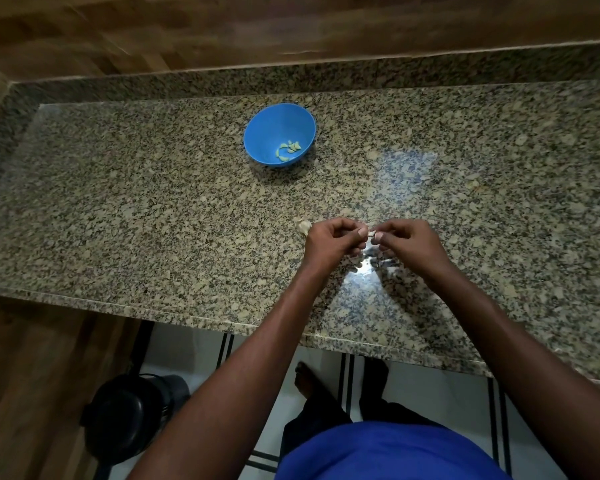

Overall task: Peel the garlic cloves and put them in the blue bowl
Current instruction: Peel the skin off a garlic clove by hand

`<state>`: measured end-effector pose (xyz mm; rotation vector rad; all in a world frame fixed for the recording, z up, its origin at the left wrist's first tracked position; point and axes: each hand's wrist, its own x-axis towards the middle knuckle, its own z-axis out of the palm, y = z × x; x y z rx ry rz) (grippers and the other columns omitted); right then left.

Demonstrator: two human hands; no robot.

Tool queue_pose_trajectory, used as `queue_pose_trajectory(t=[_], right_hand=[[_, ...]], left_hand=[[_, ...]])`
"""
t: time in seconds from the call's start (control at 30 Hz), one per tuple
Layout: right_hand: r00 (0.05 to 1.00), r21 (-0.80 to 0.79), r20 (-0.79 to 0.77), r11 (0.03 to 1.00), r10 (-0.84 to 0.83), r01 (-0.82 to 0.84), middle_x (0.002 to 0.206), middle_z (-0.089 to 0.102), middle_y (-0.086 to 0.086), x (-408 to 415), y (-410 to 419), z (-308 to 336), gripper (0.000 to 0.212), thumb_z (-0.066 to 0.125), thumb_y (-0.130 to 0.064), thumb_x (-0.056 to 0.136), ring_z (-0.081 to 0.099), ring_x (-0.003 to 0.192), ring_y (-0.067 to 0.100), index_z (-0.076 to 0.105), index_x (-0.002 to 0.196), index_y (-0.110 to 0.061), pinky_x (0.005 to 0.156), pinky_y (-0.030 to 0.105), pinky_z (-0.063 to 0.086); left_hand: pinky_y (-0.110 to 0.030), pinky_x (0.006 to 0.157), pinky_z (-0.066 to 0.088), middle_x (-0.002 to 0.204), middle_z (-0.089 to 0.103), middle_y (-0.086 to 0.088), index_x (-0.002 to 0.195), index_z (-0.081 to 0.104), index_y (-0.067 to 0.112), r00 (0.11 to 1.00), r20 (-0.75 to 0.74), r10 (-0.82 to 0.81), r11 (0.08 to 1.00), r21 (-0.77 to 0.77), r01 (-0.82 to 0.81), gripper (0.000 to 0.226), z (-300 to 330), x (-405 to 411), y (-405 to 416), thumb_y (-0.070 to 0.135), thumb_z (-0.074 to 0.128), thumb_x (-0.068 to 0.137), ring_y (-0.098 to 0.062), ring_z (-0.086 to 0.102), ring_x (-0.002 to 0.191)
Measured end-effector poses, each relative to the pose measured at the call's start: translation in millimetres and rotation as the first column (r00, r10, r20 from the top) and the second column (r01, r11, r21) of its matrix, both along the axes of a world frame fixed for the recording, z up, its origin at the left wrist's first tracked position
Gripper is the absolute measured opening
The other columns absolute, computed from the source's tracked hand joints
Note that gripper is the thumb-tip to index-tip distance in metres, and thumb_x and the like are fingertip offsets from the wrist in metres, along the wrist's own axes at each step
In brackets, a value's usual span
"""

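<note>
Currently one garlic clove (371, 234) is pinched between left hand (333, 240) and right hand (407, 242), its long axis spanning them; blue bowl (280, 134) lies beyond, nearer the left hand.

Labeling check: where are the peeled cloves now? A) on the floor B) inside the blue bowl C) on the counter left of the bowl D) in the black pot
B: several pale peeled cloves lie at the bottom of the blue bowl.
</note>
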<state>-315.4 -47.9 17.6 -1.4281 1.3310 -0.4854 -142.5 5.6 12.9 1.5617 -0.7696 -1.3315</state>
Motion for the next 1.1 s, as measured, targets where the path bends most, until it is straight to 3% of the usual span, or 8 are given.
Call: queue_pose_trajectory(t=[0.07,0.23,0.33,0.6,0.77,0.93,1.1], right_hand=[[0.995,0.062,0.095,0.998,-0.04,0.034,0.091,0.077,0.011,-0.9,-2.3,2.2,0.011,0.074,-0.019,0.092,0.075,0.083,0.028,0.076,0.1,-0.011,0.074,0.043,0.064],[0.98,0.092,0.165,0.991,-0.108,0.094,0.086,0.076,0.016,-0.2,-2.1,9.0,0.013,0.076,-0.007,0.089,0.075,0.073,0.026,0.073,0.1,-0.001,0.066,0.035,0.063],[0.957,0.162,0.244,0.98,-0.155,0.118,0.089,0.077,0.018,-1.0,-1.1,11.8,0.014,0.077,-0.004,0.087,0.074,0.077,0.029,0.072,0.099,0.002,0.075,0.039,0.064],[0.945,0.213,0.269,0.969,-0.185,0.129,0.091,0.076,0.019,-1.4,-0.9,12.5,0.016,0.075,-0.002,0.088,0.074,0.082,0.032,0.07,0.101,0.005,0.077,0.04,0.064],[0.952,0.185,0.24,0.972,-0.187,0.144,0.088,0.075,0.018,-1.6,1.1,12.0,0.013,0.074,-0.006,0.089,0.072,0.072,0.021,0.071,0.099,0.003,0.069,0.031,0.063],[0.963,0.206,0.205,0.969,-0.177,0.134,0.086,0.075,0.019,-3.1,0.4,10.5,0.013,0.074,-0.006,0.09,0.07,0.069,0.022,0.071,0.097,0.004,0.068,0.033,0.061],[0.928,0.379,0.281,0.917,-0.244,0.126,0.085,0.075,0.017,-3.8,0.6,14.6,0.007,0.069,-0.002,0.093,0.072,0.072,0.022,0.069,0.094,0.005,0.071,0.031,0.063]], left_hand=[[-0.029,0.078,0.061,0.093,0.076,-0.013,0.103,0.073,0.001,1.0,0.024,-0.015,1.0,-0.009,0.015,0.015,0.9,-0.1,-0.9,0.008,0.076,0.091,-0.017,0.072,0.082],[-0.032,0.085,0.062,0.099,0.076,-0.016,0.102,0.074,0.0,0.999,-0.003,-0.032,0.999,-0.039,0.032,0.02,8.2,-4.2,-1.1,0.007,0.082,0.086,-0.019,0.073,0.089],[-0.032,0.084,0.062,0.096,0.076,-0.015,0.105,0.074,-0.001,0.997,-0.077,-0.004,0.999,-0.048,0.0,0.017,10.5,-2.8,0.1,0.002,0.077,0.088,-0.018,0.073,0.086],[-0.038,0.077,0.063,0.091,0.078,-0.011,0.101,0.077,0.008,0.995,0.102,0.009,0.999,-0.032,-0.006,0.01,8.6,-0.5,2.0,0.008,0.076,0.091,-0.019,0.074,0.081],[-0.028,0.076,0.061,0.098,0.079,-0.004,0.11,0.078,0.01,0.995,0.095,-0.04,0.996,-0.078,0.047,0.018,15.4,-4.2,5.1,0.009,0.076,0.092,-0.017,0.076,0.091],[-0.025,0.075,0.06,0.096,0.079,-0.003,0.105,0.079,0.011,0.993,0.113,-0.035,0.994,-0.099,0.046,0.015,22.5,-6.5,4.2,0.011,0.077,0.09,-0.013,0.075,0.088],[-0.034,0.082,0.063,0.093,0.078,-0.009,0.099,0.078,0.006,0.989,0.129,-0.068,0.992,-0.1,0.081,0.011,23.7,-4.5,1.8,0.007,0.079,0.088,-0.018,0.075,0.087]])
